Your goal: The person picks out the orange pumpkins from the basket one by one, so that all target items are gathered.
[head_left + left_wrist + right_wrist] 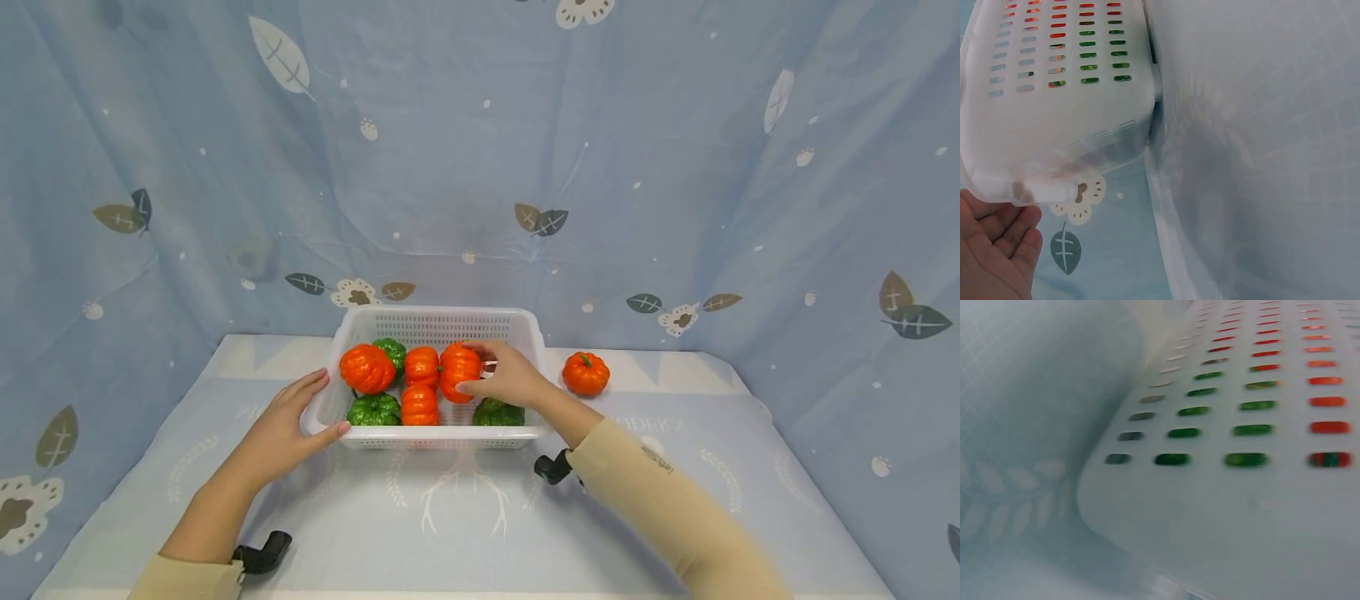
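Observation:
A white plastic basket (442, 432) with slotted walls holds several small orange and green pumpkins. My right hand (510, 377) reaches in over the right side and grips an orange pumpkin (456, 375), thumb at the front and fingers behind. My left hand (288, 425) rests against the basket's left end, fingers extended along the rim and thumb at the front corner. In the left wrist view, the fingertips of my left hand (1004, 240) touch the edge of the basket (1041, 137). The right wrist view shows the slotted basket wall (1210, 500), but not my right hand.
Another orange pumpkin (586, 374) sits on the table outside the basket, to its right, behind my right forearm. A pale patterned cloth (465, 533) covers the table. Blue curtain fabric (450, 167) hangs along the back and both sides.

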`<state>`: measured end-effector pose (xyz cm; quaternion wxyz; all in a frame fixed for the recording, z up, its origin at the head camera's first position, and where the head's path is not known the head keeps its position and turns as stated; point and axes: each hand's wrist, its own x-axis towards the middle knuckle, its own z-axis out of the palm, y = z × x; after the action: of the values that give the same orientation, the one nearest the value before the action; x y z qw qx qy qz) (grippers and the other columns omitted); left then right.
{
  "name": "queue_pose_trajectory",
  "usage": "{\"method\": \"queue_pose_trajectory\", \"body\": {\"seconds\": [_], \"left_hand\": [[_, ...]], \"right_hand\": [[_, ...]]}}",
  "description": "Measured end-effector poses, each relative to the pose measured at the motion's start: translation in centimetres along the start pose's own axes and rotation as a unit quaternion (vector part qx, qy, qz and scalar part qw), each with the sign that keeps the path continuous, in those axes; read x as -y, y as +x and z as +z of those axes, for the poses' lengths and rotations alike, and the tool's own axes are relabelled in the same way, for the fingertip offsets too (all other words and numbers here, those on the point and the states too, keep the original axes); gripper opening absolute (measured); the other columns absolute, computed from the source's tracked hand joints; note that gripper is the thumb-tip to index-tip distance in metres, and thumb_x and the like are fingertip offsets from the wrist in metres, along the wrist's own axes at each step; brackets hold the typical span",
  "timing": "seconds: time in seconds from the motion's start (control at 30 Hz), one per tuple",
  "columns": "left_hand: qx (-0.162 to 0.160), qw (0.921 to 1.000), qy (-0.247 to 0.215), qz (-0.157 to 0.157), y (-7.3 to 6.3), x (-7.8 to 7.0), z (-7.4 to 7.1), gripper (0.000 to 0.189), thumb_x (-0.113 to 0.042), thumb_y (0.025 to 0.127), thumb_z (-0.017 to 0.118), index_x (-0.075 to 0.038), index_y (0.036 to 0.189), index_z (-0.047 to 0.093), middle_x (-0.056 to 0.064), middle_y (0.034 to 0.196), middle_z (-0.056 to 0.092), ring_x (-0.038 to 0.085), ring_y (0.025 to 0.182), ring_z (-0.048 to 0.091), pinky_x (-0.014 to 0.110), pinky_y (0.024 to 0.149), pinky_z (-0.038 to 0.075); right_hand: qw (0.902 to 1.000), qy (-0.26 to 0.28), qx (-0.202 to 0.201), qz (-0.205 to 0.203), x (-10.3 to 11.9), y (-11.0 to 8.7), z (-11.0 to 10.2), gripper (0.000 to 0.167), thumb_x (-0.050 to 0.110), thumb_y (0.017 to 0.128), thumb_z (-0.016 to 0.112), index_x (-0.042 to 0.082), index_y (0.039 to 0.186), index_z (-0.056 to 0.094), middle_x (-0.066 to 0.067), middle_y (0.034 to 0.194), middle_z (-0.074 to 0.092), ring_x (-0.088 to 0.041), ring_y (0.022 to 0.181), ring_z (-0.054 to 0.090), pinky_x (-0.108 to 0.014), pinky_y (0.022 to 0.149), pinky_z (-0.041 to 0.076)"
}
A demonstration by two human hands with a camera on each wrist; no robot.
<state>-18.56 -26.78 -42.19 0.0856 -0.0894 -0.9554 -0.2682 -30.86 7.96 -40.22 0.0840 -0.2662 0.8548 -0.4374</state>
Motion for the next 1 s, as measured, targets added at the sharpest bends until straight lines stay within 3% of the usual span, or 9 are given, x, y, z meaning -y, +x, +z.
{"method": "queue_pose_trajectory", "body": {"seconds": [0.13, 0.33, 0.6, 0.8, 0.93, 1.0], "left_hand": [[-0.001, 1.0000, 0.001, 0.000, 0.0, -0.1, 0.0, 0.094, -0.056, 0.088, 0.071, 0.004, 0.152, 0.036, 0.020, 0.159, 0.031, 0.048, 0.142, 0.029, 0.072, 0.108, 0.027], [-0.001, 1.0000, 0.006, -0.003, -0.1, -0.3, -0.1, 0.094, -0.056, 0.088, 0.070, 0.003, 0.152, 0.035, 0.020, 0.159, 0.030, 0.048, 0.142, 0.029, 0.072, 0.107, 0.027], [0.000, 1.0000, 0.006, -0.001, -0.1, -0.4, -0.1, 0.094, -0.055, 0.088, 0.071, 0.004, 0.152, 0.036, 0.022, 0.159, 0.030, 0.049, 0.141, 0.029, 0.073, 0.106, 0.028], [-0.002, 1.0000, 0.007, -0.002, -0.2, -0.4, -0.1, 0.094, -0.055, 0.088, 0.071, 0.004, 0.152, 0.036, 0.022, 0.158, 0.031, 0.050, 0.141, 0.029, 0.074, 0.106, 0.028], [-0.004, 1.0000, 0.006, -0.001, -0.2, -0.3, -0.1, 0.093, -0.054, 0.088, 0.071, 0.004, 0.152, 0.036, 0.022, 0.158, 0.031, 0.050, 0.141, 0.030, 0.074, 0.106, 0.028], [-0.005, 1.0000, 0.004, 0.002, -0.2, -0.2, 0.0, 0.093, -0.053, 0.088, 0.072, 0.004, 0.152, 0.036, 0.022, 0.158, 0.031, 0.049, 0.141, 0.029, 0.073, 0.106, 0.028]], "right_hand": [[0.9990, 0.039, -0.019, -0.010, 1.0, -1.0, -1.1, 0.070, 0.030, 0.081, 0.085, 0.014, 0.141, 0.055, -0.008, 0.137, 0.053, -0.031, 0.120, 0.056, -0.047, 0.102, 0.050], [0.9967, 0.051, -0.055, -0.029, 2.2, -2.7, -3.4, 0.068, 0.029, 0.081, 0.085, 0.017, 0.141, 0.055, -0.008, 0.136, 0.049, -0.033, 0.122, 0.055, -0.049, 0.107, 0.045], [0.9935, 0.045, -0.099, -0.033, 2.4, -5.2, -5.7, 0.063, 0.027, 0.079, 0.086, 0.021, 0.136, 0.060, -0.007, 0.128, 0.048, -0.031, 0.116, 0.055, -0.046, 0.094, 0.055], [0.9910, 0.018, -0.129, -0.032, 2.4, -6.9, -7.5, 0.069, 0.027, 0.078, 0.088, 0.017, 0.139, 0.058, -0.009, 0.130, 0.047, -0.032, 0.114, 0.058, -0.047, 0.096, 0.054], [0.9899, -0.002, -0.141, -0.016, 1.7, -8.1, -8.7, 0.072, 0.031, 0.077, 0.088, 0.021, 0.141, 0.056, -0.007, 0.134, 0.044, -0.035, 0.113, 0.062, -0.043, 0.080, 0.060], [0.9885, -0.010, -0.150, -0.011, 1.2, -8.7, -9.4, 0.073, 0.032, 0.077, 0.088, 0.020, 0.141, 0.055, -0.007, 0.137, 0.043, -0.036, 0.111, 0.063, -0.043, 0.078, 0.060]]}}
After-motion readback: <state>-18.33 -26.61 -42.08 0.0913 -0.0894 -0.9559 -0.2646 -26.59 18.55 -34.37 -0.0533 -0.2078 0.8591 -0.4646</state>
